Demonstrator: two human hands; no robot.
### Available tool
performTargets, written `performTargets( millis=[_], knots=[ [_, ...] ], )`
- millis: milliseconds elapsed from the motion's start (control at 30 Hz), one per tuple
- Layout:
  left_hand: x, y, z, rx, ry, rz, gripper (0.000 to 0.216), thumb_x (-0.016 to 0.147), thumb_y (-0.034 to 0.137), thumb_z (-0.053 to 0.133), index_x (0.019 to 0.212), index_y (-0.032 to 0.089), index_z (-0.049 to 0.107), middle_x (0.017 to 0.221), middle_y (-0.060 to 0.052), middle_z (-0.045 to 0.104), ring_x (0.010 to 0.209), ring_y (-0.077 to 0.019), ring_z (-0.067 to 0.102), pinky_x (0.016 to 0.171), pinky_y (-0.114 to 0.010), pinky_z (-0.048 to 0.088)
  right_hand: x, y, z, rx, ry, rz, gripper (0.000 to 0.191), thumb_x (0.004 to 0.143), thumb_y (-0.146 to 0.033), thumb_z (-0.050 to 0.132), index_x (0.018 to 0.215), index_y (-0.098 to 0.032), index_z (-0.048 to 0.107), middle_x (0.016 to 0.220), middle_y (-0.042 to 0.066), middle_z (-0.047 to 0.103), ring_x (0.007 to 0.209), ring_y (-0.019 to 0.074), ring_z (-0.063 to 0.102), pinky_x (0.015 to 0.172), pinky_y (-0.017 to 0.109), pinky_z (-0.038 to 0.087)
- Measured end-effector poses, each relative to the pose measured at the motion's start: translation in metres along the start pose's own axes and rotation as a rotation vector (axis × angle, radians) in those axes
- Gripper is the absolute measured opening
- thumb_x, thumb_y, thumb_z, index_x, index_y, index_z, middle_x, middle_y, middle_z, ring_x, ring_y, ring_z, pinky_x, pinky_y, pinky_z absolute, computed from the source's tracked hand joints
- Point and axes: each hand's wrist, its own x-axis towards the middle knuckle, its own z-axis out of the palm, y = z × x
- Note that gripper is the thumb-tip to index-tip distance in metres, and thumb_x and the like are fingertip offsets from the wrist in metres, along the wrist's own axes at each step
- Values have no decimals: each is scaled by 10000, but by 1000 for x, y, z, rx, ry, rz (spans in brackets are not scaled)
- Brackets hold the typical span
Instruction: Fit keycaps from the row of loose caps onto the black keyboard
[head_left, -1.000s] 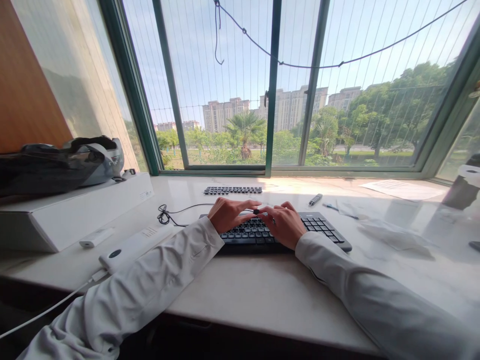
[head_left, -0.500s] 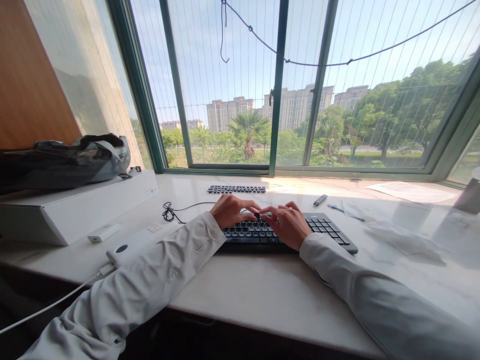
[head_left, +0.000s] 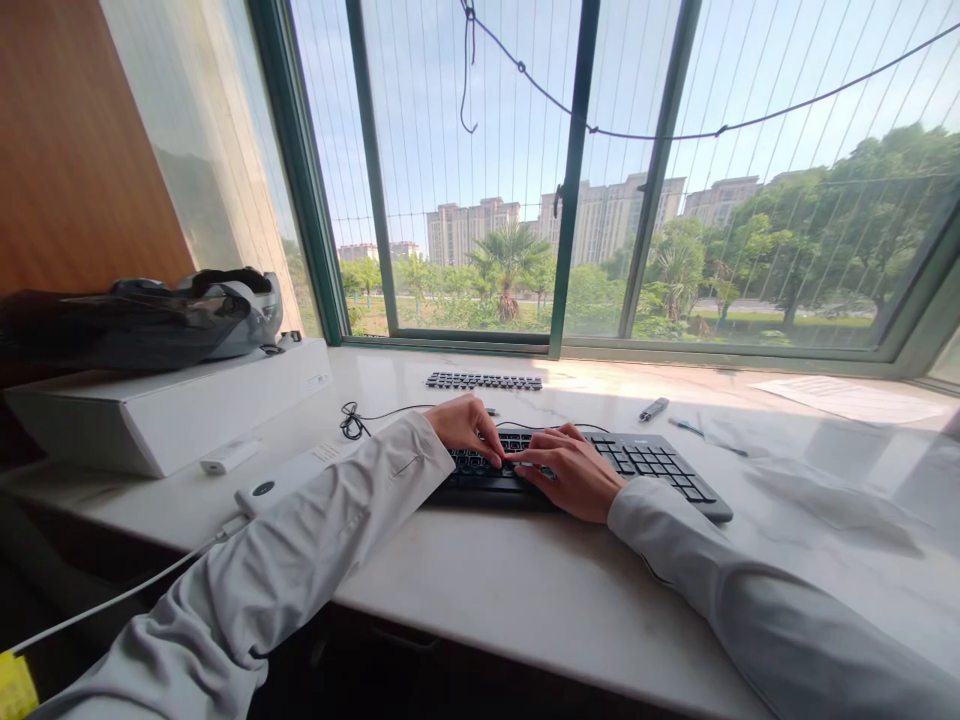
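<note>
A black keyboard (head_left: 637, 462) lies on the marble tabletop, its main section partly without keycaps and its number pad covered with keys. Over its middle, my left hand (head_left: 466, 425) points down, thumb and index finger pinched together at the keys. The small black keycap between them is almost wholly hidden by the fingertips. My right hand (head_left: 574, 468) rests over the keys just to the right, its index finger and thumb brought in against the left fingertips. What those right fingertips hold, if anything, is hidden.
Rows of loose keycaps (head_left: 484, 381) lie behind the keyboard. A coiled black cable (head_left: 352, 420) and white power bank (head_left: 289, 482) are at left, beside a white box (head_left: 172, 410). To the right are a small grey tool (head_left: 654, 409), thin brush (head_left: 705, 432), plastic bag (head_left: 836, 500) and paper (head_left: 847, 398).
Both hands have come down and slightly left on the keyboard, with the dark keycap that showed between the fingertips now mostly covered. The camera has turned a little left.
</note>
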Motion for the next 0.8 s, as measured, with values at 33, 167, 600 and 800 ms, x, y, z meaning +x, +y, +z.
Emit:
performTargets(
  millis=[33,167,600,800],
  knots=[
    [0,-1,1,-10,0,-3,277,635,373,762,861,212,764,732,-26,729,621,-112,623,579,-181,418,0,0,0,-1,-1,-1,277,925,-358,453,1104,-301,657,833,21,645,818,146,566,806,325,316],
    [0,-1,2,-14,22,12,255,639,353,761,850,209,764,723,-29,728,611,-108,621,588,-175,420,-1,2,2,3,0,2,276,926,-359,452,1092,-302,664,830,19,638,816,141,567,811,325,321],
    [-3,3,-4,257,0,49,274,693,402,692,858,196,768,499,6,640,419,-28,340,427,-180,229,-1,4,4,-7,18,-13,282,929,-358,447,1118,-317,653,834,13,626,784,123,561,804,317,306],
    [-8,15,-10,295,-30,11,249,646,278,689,874,211,765,592,19,693,485,-48,479,496,-148,335,-1,2,1,-25,5,-34,288,935,-358,436,1124,-318,649,812,12,620,790,121,556,785,303,294]
  ],
)
